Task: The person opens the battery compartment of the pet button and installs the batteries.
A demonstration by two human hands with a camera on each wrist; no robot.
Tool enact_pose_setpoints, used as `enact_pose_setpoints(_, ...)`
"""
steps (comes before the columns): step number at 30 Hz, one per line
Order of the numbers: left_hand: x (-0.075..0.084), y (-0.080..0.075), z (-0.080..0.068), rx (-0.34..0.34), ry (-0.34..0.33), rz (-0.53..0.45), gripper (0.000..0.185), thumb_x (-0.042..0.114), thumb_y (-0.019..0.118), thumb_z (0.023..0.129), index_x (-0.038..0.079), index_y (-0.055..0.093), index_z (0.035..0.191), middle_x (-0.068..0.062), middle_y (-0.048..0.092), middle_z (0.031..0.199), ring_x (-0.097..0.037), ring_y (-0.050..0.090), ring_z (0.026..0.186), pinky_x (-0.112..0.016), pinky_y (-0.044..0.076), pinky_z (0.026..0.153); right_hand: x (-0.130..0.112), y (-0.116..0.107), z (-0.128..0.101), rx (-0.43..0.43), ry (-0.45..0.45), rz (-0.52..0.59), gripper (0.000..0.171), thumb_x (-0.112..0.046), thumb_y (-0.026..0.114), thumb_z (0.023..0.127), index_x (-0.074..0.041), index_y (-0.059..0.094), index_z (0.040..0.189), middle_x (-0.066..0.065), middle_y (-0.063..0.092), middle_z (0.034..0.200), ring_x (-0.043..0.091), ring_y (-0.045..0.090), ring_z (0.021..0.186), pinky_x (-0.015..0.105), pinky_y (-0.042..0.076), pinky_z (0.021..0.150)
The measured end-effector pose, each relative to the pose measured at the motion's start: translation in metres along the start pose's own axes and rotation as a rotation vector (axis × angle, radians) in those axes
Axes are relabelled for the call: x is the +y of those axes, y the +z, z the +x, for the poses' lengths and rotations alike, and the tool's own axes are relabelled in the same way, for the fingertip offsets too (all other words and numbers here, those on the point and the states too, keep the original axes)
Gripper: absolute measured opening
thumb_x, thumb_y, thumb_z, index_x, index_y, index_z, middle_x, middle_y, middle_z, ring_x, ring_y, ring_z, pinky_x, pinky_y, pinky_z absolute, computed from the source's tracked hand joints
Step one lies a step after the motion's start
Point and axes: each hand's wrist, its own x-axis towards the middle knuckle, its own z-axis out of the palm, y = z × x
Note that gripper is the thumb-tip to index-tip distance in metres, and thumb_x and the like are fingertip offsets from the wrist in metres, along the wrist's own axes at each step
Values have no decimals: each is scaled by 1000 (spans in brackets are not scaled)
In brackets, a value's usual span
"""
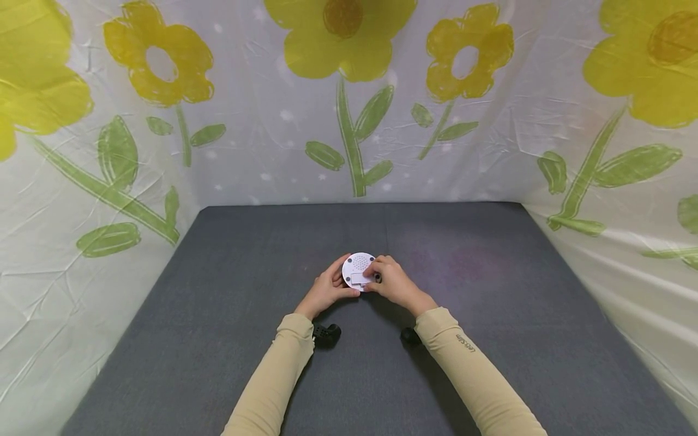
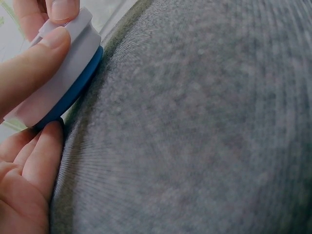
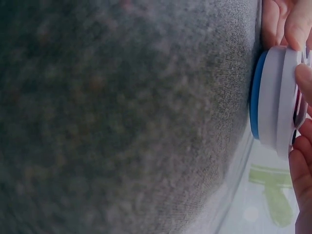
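A round white device [image 1: 354, 264], with speaker holes and small dark feet on its upturned face, is tilted above the table. Its other side has a blue rim [image 2: 83, 78]. My left hand [image 1: 325, 291] grips the left edge, thumb along the near side and fingers round the far side. On that face lies a rectangular battery cover [image 1: 357, 278]. My right hand [image 1: 395, 283] pinches at its right side with thumb and index finger. A small dark round shape [image 1: 377, 277] shows among the right fingers; I cannot tell what it is.
Dark grey cloth covers the table [image 1: 262, 254]. A white curtain [image 1: 245, 151] with yellow flowers surrounds its back and sides. Black wrist cameras stick out beneath the left cuff [image 1: 294, 327] and right cuff [image 1: 434, 320].
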Motion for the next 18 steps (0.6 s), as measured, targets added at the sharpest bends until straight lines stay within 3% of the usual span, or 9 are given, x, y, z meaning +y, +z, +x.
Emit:
enact_pose_setpoints(8, -21, -2, 7, 44, 14, 31, 92, -7, 74, 74, 8, 21, 148, -16, 34, 144, -22, 41, 125, -28, 44, 90, 1, 1, 0, 19, 13, 27, 21, -9, 83, 67, -8, 66, 80, 1, 56, 86, 19, 48, 86, 35, 43, 77)
enact_pose_setpoints(18, -14, -1, 5, 44, 4, 15, 93, -9, 73, 74, 6, 19, 148, -20, 31, 144, -25, 39, 126, -27, 43, 91, 3, 2, 1, 42, 3, 43, 17, -8, 81, 69, -9, 67, 78, 1, 57, 85, 18, 49, 85, 34, 43, 75)
